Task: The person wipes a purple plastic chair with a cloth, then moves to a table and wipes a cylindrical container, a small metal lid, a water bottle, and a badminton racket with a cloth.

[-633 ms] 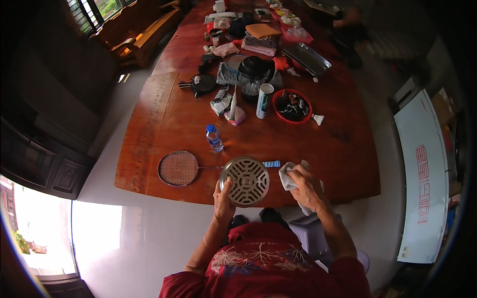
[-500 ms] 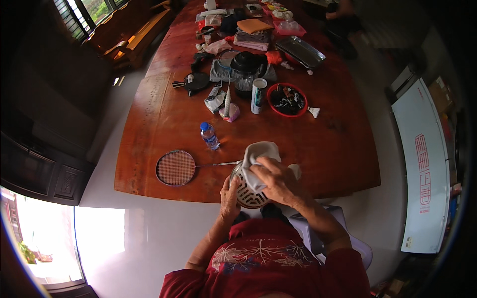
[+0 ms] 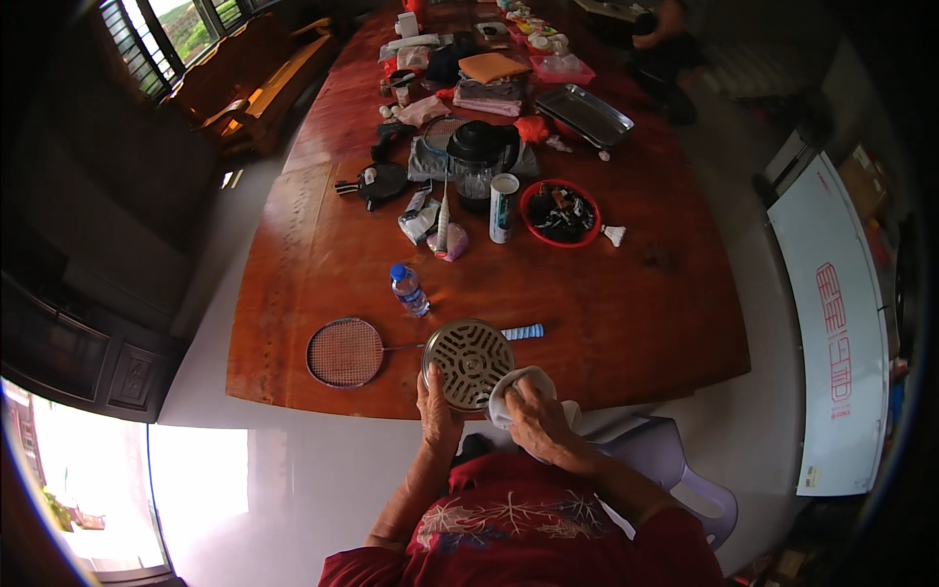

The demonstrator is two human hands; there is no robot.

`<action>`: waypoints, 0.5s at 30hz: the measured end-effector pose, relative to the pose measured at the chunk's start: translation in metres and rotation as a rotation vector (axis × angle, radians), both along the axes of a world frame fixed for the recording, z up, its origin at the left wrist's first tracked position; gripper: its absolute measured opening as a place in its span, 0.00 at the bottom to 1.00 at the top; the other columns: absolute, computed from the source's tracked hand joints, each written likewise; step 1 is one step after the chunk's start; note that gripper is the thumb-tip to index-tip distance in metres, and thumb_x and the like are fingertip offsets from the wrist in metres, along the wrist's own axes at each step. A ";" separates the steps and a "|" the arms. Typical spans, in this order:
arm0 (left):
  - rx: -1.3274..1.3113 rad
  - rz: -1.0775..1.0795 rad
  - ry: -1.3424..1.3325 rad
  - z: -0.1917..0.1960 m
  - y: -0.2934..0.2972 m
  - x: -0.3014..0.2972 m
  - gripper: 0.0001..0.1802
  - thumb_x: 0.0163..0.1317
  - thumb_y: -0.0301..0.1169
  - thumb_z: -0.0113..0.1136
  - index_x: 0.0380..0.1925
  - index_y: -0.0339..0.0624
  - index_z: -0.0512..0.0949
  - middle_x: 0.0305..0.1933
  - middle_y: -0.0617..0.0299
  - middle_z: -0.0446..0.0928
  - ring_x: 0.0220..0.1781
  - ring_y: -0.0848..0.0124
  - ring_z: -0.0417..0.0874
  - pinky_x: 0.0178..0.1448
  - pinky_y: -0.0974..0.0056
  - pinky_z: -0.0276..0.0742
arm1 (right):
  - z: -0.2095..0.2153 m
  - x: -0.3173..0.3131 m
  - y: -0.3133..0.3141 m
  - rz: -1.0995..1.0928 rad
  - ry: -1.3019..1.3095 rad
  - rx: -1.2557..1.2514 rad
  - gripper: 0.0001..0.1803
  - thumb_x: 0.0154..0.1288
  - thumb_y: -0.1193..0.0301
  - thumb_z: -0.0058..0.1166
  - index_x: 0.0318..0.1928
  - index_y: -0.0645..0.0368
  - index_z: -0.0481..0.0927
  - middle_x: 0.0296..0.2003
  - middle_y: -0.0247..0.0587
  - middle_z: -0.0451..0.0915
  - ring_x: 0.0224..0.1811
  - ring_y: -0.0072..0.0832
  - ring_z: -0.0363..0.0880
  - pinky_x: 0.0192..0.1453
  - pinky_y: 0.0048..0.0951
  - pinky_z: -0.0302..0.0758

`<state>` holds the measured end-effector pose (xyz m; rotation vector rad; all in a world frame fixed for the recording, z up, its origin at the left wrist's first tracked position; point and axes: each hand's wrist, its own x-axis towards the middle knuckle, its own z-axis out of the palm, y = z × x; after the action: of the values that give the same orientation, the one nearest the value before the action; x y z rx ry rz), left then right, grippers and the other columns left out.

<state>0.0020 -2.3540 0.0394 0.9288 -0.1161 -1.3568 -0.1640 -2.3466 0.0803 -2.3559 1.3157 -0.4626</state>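
A wooden bench [image 3: 259,98] stands at the upper left of the frame. At the lower left of the reddish-brown worktop [image 3: 626,323], a racket [image 3: 345,352] lies with its strung head to the left; its shaft passes behind a round slotted metal disc [image 3: 468,365], and its blue grip shows on the far side. Above the racket lies a black paddle [image 3: 383,180]. A clear bottle [image 3: 410,293] with a blue cap stands left of centre. The left hand [image 3: 440,409] grips the disc at its lower left edge, thumb on the slotted face, holding it just below the frame's centre. Above, a white tube [image 3: 503,210] stands upright. The right hand [image 3: 538,423] is closed on a pale cloth [image 3: 504,403] at the disc's lower right edge. A red basin [image 3: 529,227] with dark contents and a white shuttlecock [image 3: 614,236] sit right of the tube. A pale purple stool [image 3: 650,450] is at the lower right; a white panel [image 3: 831,293] leans at the far right.
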 end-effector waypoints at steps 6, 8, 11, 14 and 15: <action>-0.121 -0.085 -0.441 0.003 0.003 -0.020 0.21 0.63 0.41 0.53 0.52 0.42 0.67 0.48 0.58 0.72 0.47 0.66 0.75 0.49 0.64 0.74 | 0.039 0.029 -0.026 -0.067 -0.315 -0.093 0.28 0.40 0.79 0.61 0.48 0.63 0.71 0.47 0.46 0.70 0.46 0.41 0.76 0.40 0.34 0.79; -0.240 -0.111 -0.816 0.001 0.007 -0.022 0.22 0.61 0.39 0.55 0.52 0.40 0.67 0.50 0.57 0.71 0.49 0.63 0.74 0.51 0.62 0.72 | 0.044 0.040 -0.040 -0.032 -0.187 -0.287 0.24 0.43 0.76 0.59 0.46 0.64 0.72 0.46 0.46 0.69 0.41 0.37 0.76 0.38 0.32 0.79; -0.376 -0.155 -1.691 -0.003 -0.001 -0.004 0.27 0.54 0.34 0.59 0.53 0.37 0.65 0.50 0.50 0.68 0.48 0.55 0.74 0.51 0.58 0.72 | 0.030 0.048 -0.042 0.183 0.084 -0.509 0.17 0.49 0.70 0.54 0.41 0.63 0.73 0.42 0.43 0.69 0.32 0.26 0.73 0.31 0.27 0.77; -0.123 -0.090 0.253 -0.016 -0.002 0.015 0.30 0.64 0.51 0.48 0.56 0.41 0.64 0.55 0.53 0.67 0.51 0.59 0.74 0.52 0.59 0.74 | 0.020 0.046 -0.015 0.310 0.023 -0.446 0.13 0.50 0.73 0.52 0.38 0.64 0.75 0.42 0.42 0.71 0.35 0.29 0.74 0.36 0.29 0.76; -0.059 -0.096 0.194 -0.015 -0.001 0.013 0.33 0.64 0.58 0.39 0.59 0.46 0.61 0.57 0.56 0.66 0.53 0.62 0.73 0.55 0.57 0.74 | 0.010 0.037 -0.008 0.310 -0.086 -0.373 0.11 0.49 0.75 0.54 0.36 0.63 0.76 0.41 0.41 0.72 0.37 0.31 0.76 0.34 0.32 0.77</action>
<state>0.0155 -2.3550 0.0246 0.7462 -0.0524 -1.5175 -0.1271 -2.3549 0.0904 -2.7449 0.8600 -0.7534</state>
